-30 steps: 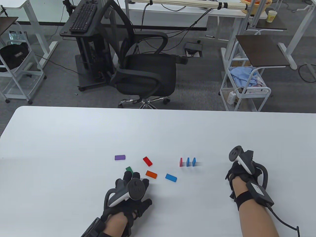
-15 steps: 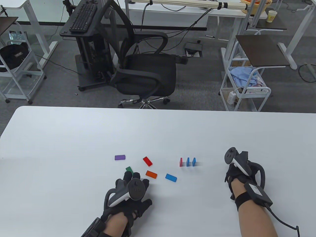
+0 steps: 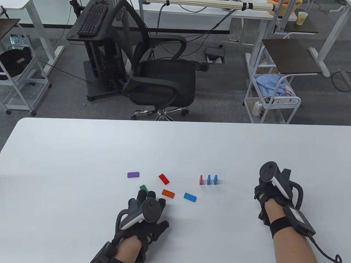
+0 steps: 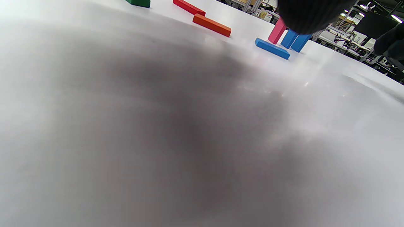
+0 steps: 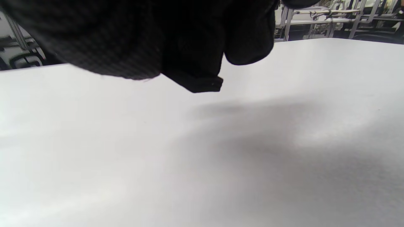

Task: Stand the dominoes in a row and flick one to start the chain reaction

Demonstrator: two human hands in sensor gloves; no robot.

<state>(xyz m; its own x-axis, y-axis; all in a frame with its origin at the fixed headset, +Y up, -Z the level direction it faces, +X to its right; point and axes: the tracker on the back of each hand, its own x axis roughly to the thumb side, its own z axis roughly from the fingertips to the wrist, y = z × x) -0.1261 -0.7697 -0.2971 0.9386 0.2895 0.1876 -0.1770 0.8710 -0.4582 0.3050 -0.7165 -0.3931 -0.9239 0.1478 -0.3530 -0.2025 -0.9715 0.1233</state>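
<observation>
White table [image 3: 82, 153], matte, unmarked. Three dominoes stand upright in a short row: one pink domino [image 3: 201, 180], two blue dominoes [image 3: 212, 179] to its right. Five lie flat to their left: purple domino [image 3: 133, 174], red domino [image 3: 163, 179], green domino [image 3: 143, 188], orange domino [image 3: 167, 193], flat blue domino [image 3: 189, 197]. Left hand [image 3: 144, 219] rests on the table, fingers extended beside the green piece, holding nothing. Right hand [image 3: 270, 194] sits well right of the row; finger position cannot be determined. Beyond: black office chair [image 3: 161, 82], keyboard stand [image 3: 92, 22], white carts [image 3: 271, 101], grey carpet.
</observation>
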